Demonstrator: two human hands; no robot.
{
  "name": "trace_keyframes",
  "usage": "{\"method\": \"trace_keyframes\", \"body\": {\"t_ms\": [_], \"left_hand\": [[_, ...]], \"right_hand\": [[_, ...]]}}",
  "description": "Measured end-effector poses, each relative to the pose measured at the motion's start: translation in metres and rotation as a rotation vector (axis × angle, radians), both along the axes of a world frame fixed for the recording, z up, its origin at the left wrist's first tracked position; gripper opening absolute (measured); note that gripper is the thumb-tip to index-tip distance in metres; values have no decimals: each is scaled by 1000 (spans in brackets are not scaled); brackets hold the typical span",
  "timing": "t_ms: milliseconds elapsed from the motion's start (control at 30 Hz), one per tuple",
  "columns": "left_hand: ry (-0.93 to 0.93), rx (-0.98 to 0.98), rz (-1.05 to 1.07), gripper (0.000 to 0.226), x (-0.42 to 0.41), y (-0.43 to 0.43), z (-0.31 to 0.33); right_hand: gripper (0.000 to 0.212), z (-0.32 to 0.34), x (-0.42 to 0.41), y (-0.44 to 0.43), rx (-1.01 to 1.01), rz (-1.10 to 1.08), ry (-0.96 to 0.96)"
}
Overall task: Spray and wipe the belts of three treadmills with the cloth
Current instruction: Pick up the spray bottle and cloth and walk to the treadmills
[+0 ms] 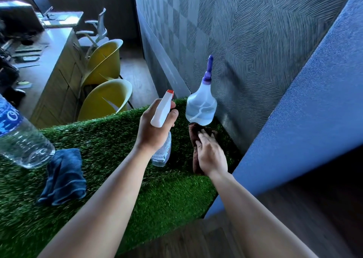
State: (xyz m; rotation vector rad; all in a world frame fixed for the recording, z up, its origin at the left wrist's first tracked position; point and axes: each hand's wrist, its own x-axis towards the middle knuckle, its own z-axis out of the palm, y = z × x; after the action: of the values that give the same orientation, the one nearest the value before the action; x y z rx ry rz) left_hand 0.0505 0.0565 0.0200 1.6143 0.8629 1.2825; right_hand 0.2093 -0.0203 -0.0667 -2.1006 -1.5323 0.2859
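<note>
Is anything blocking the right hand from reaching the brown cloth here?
Nothing visible. The right hand lies directly on the cloth. The purple-tipped bottle stands just beyond the cloth, not between them.

the spray bottle (160, 112) has a white trigger head with a red tip at the nozzle and a clear body beaded with droplets, with some clear liquid at the bottom. my left hand (153, 128) grips it round the neck, roughly upright, nozzle pointing up and away from me, over the green turf (110, 140); i cannot tell if its base touches the turf. the cloth (193, 134) is dark brown and bunched, lying on the turf near the wall, just to the right of the bottle. my right hand (211, 153) rests on it with flat fingers, covering its middle.
</note>
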Motion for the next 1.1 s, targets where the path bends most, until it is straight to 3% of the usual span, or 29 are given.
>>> {"method": "trace_keyframes", "body": {"t_ms": [233,467,700,933,1100], "left_hand": [[5,4,7,26,-1,-2,-2],[18,11,20,20,-3,-8,3],[76,32,-13,29,-2,-15,5],[165,95,-52,20,20,-35,9],[103,58,-148,12,53,-74,18]], "right_hand": [[68,-7,-17,0,-199,-9,-163],[50,-11,-18,-5,-53,-21,-107],[49,-2,-9,-20,67,-17,-40],[49,8,19,-61,136,-108,-3],[49,18,43,-108,177,-169,4]]}}
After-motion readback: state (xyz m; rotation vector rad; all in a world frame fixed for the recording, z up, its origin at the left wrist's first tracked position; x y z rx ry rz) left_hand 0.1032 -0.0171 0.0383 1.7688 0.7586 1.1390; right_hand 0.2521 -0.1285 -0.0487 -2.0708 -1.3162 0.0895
